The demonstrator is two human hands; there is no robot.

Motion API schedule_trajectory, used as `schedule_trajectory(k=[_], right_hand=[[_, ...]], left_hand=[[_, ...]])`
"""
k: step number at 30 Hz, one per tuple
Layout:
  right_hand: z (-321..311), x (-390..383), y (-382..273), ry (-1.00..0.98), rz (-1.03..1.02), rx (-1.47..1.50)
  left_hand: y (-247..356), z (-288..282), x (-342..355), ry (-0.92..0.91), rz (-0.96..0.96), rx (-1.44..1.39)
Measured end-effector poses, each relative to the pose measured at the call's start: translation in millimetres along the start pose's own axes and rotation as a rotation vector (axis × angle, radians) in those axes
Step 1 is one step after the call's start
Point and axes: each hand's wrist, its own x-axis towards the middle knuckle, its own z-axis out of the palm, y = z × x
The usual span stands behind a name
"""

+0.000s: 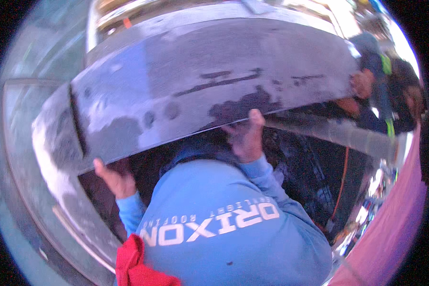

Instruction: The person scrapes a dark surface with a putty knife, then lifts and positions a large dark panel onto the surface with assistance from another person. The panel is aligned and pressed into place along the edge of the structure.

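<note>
A large grey slab with dark, wet-looking patches spreads across the view in front of my chest. My left hand grips its near edge at the left, thumb up at the edge and fingers mostly hidden beneath. Farther right, my right hand holds the same edge, its thumb over the rim and the other fingers partly in shadow below. At the slab's right end, a co-worker's hand also has hold of it. The co-worker wears dark clothing with yellow-green strips.
A long grey tube-like bar runs under the slab on the right. An orange cord hangs down near it. Greenish glassy panels stand at the left, and a pinkish surface curves along the right. Red cloth lies against my blue sweatshirt.
</note>
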Motion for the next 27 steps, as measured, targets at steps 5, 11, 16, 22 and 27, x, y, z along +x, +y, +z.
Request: schedule_trajectory(k=[5, 11, 16, 22, 27], right_hand=[[-3.2, 3.5, 6.1, 0.094, 0.006, 0.039], [-8.0, 3.5, 5.5, 0.133, 0.019, 0.116], [-2.6, 1.9, 0.6, 0.162, 0.033, 0.117], [5.6, -5.2, -14.8, 0.141, 0.037, 0.103], [8.0, -5.5, -19.4, 0.088, 0.041, 0.152]], left_hand=[[-1.9, -21.3, 9.7, -0.061, -0.109, -0.151], [2.0, -8.0, 11.3, 0.021, -0.13, -0.059], [-5.2, -19.3, 25.1, 0.188, -0.049, 0.014], [-1.1, -5.7, 10.0, 0.03, 0.029, 0.026], [-5.7, -46.0, 41.0, 0.115, -0.098, 0.113]])
